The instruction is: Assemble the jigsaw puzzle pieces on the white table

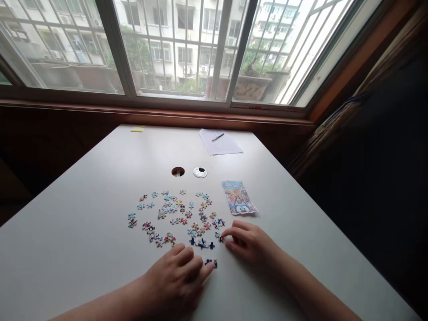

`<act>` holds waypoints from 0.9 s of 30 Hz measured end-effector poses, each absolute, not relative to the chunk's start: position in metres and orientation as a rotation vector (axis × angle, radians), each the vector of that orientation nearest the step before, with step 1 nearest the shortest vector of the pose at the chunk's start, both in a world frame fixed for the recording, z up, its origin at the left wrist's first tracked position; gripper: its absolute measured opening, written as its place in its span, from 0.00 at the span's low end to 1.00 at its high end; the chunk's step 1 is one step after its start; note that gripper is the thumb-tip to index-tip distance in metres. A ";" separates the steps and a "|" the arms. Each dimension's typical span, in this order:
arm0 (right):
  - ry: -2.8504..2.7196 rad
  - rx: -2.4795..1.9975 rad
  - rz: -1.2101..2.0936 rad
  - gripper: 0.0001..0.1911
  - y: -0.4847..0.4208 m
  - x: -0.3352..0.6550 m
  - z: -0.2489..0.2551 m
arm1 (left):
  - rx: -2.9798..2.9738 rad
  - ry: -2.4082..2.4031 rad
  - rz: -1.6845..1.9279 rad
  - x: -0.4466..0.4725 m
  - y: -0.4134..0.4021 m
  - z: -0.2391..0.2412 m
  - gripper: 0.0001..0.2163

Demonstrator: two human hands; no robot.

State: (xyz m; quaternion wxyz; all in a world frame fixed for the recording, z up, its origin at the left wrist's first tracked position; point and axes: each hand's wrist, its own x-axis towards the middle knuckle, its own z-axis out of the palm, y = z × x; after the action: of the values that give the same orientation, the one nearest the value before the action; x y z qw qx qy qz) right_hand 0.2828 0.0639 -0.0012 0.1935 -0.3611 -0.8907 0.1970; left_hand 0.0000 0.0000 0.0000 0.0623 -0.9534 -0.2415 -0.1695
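Several small colourful jigsaw pieces (174, 214) lie scattered on a white table (83, 214). My left hand (177, 276) rests palm down near the front, fingers stretched flat, with its fingertips on a blue and white piece (210, 262). My right hand (249, 243) lies to the right with its fingers curled, the fingertips touching a piece (219, 236) at the edge of the scatter. A short joined row of blue and white pieces (201, 243) lies between the two hands. A colourful reference picture card (238, 197) lies just beyond my right hand.
A round cable hole (178, 171) and its white cap (199, 172) sit mid-table. At the far edge lie a sheet of paper (220, 142) with a black pen (218, 137), and a yellow sticky note pad (137, 129). A barred window runs behind; a dark curtain hangs right.
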 end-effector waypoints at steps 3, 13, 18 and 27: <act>-2.485 -0.996 0.546 0.09 0.063 0.282 -0.002 | -2.868 -0.802 -0.525 -0.001 0.001 -0.004 0.26; -2.523 -0.916 0.494 0.10 0.064 0.284 -0.005 | -2.923 -0.786 -0.513 -0.002 0.002 -0.007 0.26; -2.529 -0.895 0.469 0.11 0.063 0.284 -0.007 | -2.922 -0.792 -0.518 -0.002 0.003 -0.007 0.25; -2.540 -0.879 0.436 0.11 0.064 0.287 -0.011 | -2.893 -0.783 -0.515 -0.002 0.004 -0.003 0.24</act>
State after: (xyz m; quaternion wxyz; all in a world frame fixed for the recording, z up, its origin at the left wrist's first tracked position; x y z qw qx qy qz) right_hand 0.2868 0.0635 -0.0108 0.2076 -0.3156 -0.9125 0.1568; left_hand -0.0017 0.0035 -0.0028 0.0503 -0.9501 -0.2572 -0.1692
